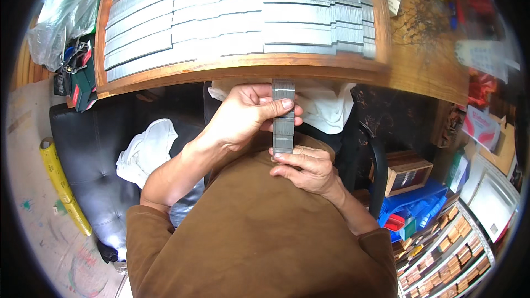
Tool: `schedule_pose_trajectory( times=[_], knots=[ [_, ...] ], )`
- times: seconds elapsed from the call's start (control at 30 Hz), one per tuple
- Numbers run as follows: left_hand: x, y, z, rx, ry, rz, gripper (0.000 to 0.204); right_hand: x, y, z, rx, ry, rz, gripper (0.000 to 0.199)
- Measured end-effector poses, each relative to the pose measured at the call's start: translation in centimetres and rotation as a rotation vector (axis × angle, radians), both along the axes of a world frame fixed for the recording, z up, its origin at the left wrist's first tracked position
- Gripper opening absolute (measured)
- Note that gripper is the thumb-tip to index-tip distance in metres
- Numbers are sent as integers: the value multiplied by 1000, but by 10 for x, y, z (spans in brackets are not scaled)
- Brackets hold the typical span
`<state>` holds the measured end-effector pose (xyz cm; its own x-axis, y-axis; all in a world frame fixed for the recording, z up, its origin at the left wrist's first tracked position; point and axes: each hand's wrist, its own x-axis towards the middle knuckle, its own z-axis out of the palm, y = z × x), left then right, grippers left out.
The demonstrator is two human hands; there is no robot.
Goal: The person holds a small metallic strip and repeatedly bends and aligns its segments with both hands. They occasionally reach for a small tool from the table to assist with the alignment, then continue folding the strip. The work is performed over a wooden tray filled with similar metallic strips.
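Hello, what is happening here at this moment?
A person holds a narrow grey metal strip upright with both hands, just below the edge of a wooden tray. The left hand grips its upper part, and the right hand pinches its lower end. Rows of similar grey strips lie in the tray.

Both forearms come up bent from brown sleeves. The left hand (243, 116) is raised, fingers curled and thumb pressed flat in a pinch. Just below it, the right hand (305, 168) pinches with fingertips upward.
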<state>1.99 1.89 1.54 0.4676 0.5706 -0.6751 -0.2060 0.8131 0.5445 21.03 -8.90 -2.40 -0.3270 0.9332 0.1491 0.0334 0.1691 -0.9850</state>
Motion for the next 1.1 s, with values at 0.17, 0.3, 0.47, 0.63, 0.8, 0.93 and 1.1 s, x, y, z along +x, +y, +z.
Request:
schedule_pose_trajectory(
  times=[0.17,0.3,0.47,0.63,0.8,0.93,1.1],
  knots=[
    [-5,4,-5,21,29,-45,30,-4,0,-4,10,8,-11,28],
    [-10,8,-3,52,61,-117,31,-2,5,1,-2,-7,11,24],
    [-10,7,-1,50,65,-155,28,-2,3,2,-78,-15,8,21],
    [-6,7,-5,85,86,-131,23,10,19,15,-176,-16,174,17],
    [-8,0,0,107,87,-154,25,24,54,22,-536,188,-169,34],
    [-4,-16,-2,108,-4,-125,25,4,81,15,-672,230,-41,30],
    [-7,-12,-3,117,75,-161,24,-12,90,10,-714,132,-188,33]
  ],
)
